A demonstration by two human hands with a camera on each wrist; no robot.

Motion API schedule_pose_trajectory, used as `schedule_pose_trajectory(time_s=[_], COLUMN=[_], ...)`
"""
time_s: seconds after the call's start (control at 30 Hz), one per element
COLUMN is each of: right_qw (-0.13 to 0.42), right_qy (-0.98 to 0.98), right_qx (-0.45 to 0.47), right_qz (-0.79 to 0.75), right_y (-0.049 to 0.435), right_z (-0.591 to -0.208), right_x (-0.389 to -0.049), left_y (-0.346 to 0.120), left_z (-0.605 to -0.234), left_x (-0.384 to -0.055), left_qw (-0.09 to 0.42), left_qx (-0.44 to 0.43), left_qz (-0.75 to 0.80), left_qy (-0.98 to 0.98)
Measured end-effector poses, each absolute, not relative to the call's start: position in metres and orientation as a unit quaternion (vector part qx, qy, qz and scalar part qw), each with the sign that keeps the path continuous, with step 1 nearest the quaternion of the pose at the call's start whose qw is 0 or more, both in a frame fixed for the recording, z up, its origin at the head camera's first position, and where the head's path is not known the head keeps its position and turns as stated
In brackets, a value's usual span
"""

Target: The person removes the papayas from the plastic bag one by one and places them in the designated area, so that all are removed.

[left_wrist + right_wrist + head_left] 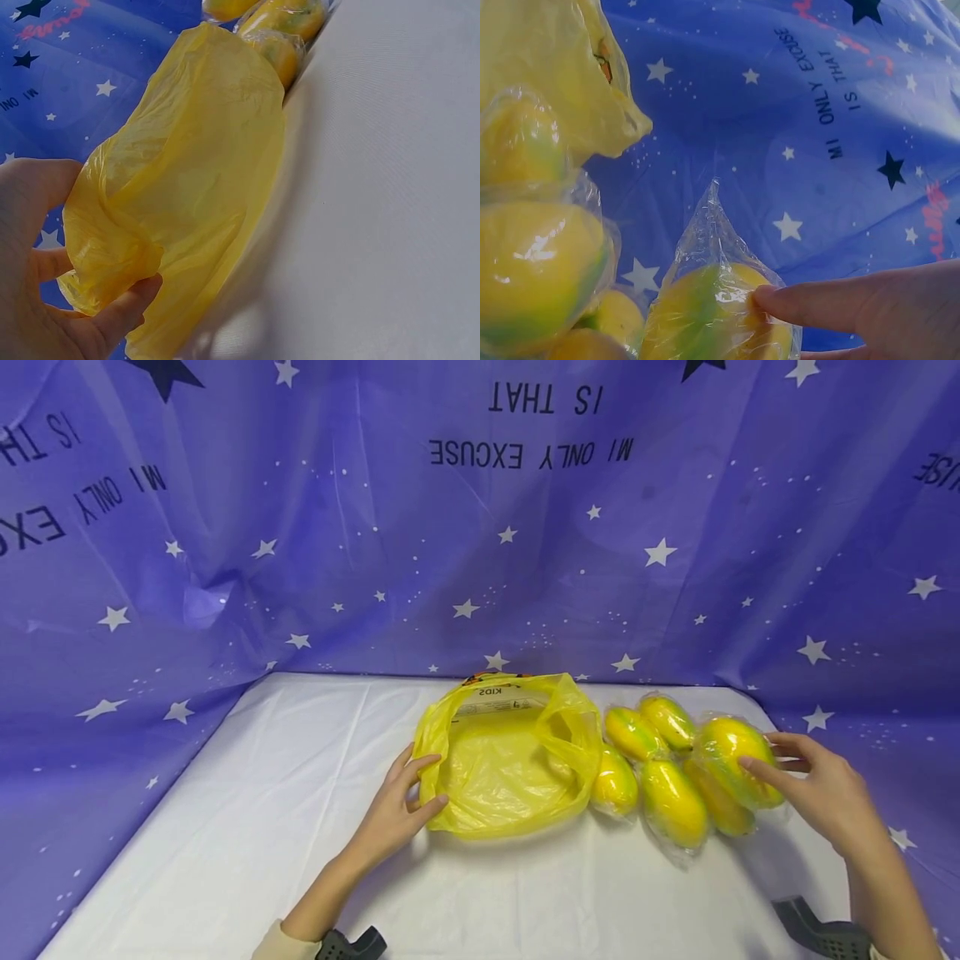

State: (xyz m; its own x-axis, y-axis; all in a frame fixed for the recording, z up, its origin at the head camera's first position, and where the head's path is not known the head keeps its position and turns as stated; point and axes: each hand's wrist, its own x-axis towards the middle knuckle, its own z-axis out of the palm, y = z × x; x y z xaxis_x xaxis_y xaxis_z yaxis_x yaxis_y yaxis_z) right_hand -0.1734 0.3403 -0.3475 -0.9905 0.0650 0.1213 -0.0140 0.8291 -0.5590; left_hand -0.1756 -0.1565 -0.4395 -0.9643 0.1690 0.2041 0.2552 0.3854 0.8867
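Observation:
A yellow plastic bag (510, 768) stands on the table with its mouth spread wide toward me. My left hand (397, 802) pinches the bag's left rim between thumb and fingers, as the left wrist view also shows at close range. On the right, my right hand (825, 785) grips a yellow-green mango (735, 756) in clear wrap, thumb on its near side. That mango overlaps another mango (723, 806) in the head view. Several more wrapped mangoes (675, 802) lie between it and the bag, one mango (615, 783) right beside the bag's right wall.
The table carries a white cloth (300, 760). Behind it and at both sides hangs a purple-blue curtain (465, 560) with stars and lettering. Dark wrist mounts (821, 931) sit on both forearms.

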Motion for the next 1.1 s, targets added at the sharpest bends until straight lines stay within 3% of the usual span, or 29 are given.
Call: schedule_pose_trajectory(time_s=[0.67, 1.1], right_qw=[0.075, 0.022], right_qy=[-0.963, -0.970], right_qx=[-0.080, -0.104], right_qz=[0.248, 0.221], right_y=[0.368, 0.378], right_z=[-0.353, -0.357], right_x=[-0.176, -0.180], left_y=[-0.157, -0.156], left_z=[-0.444, -0.444], left_x=[-0.177, -0.177], left_qw=[0.036, 0.031], left_qx=[-0.137, -0.121], left_qz=[-0.551, -0.539], left_qy=[-0.822, -0.833])
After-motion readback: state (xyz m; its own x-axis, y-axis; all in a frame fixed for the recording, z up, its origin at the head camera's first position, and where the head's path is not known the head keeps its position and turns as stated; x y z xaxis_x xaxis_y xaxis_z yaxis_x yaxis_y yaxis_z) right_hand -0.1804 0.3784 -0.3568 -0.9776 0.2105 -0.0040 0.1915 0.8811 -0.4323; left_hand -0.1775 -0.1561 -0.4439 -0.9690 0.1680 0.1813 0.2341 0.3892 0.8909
